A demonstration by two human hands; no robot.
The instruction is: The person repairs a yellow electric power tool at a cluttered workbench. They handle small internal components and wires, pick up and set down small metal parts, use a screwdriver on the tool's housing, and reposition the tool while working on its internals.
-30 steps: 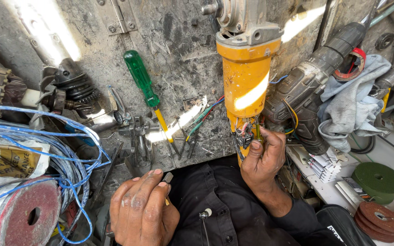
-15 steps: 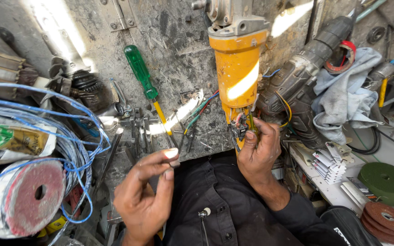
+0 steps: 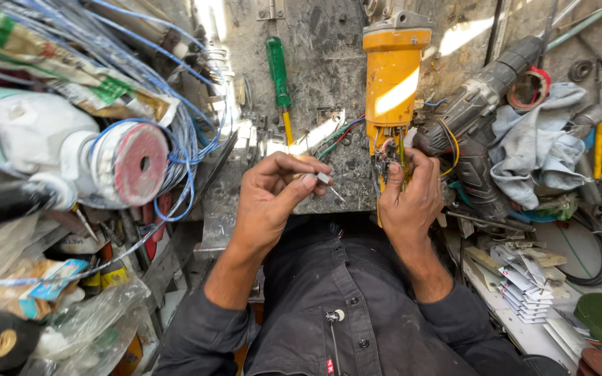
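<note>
Our left hand [image 3: 273, 198] is raised, its grip pinched on a small part [image 3: 322, 178]; our right hand [image 3: 407, 198] clamps the grinder [image 3: 391, 83] wiring.

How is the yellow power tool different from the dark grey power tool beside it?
The yellow power tool stands upright with loose wires at its lower end, and the right hand grips that end. The dark grey power tool lies tilted, and no hand touches it. Both rest on the scratched metal bench.
</note>
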